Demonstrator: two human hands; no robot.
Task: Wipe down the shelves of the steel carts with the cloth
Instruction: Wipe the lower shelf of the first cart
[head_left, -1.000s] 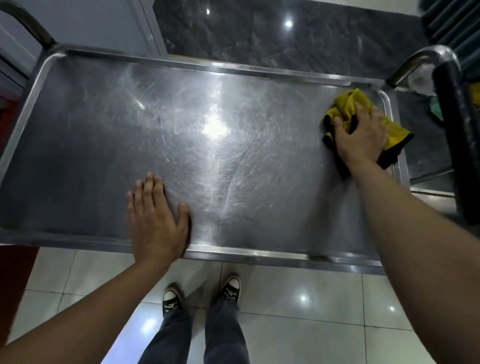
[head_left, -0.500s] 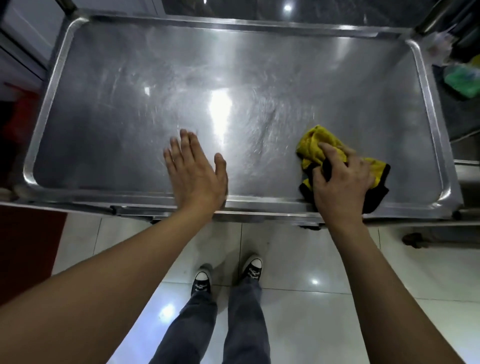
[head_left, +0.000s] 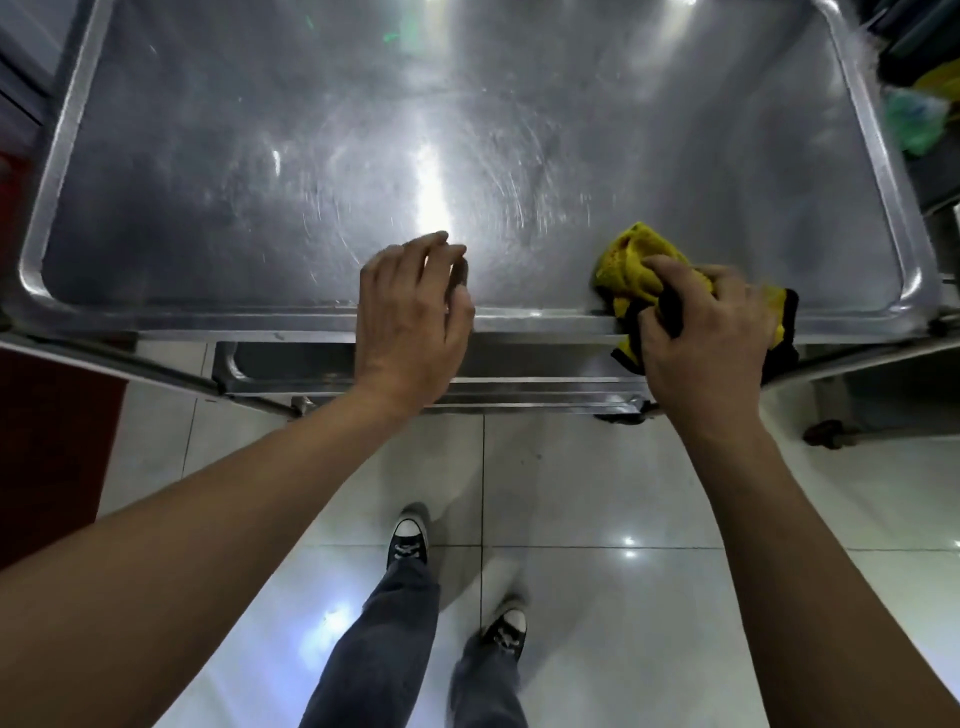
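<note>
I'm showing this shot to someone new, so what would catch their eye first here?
Probably the yellow cloth, bunched under the right hand at the near rim of the steel shelf, toward its right end. Next, the bright glare streak and swirled wipe marks in the shelf's middle. The left hand hangs over the near rim with loosely curled fingers, holding nothing.

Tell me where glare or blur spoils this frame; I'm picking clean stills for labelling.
Head view: a bright streak of glare runs down the middle of the top shelf, ending near the left hand; ceiling lights also glint off the floor tiles. The shoes look smeared by motion, and the shelf rims bow from the wide lens. The right hand and cloth are fairly sharp.
</note>
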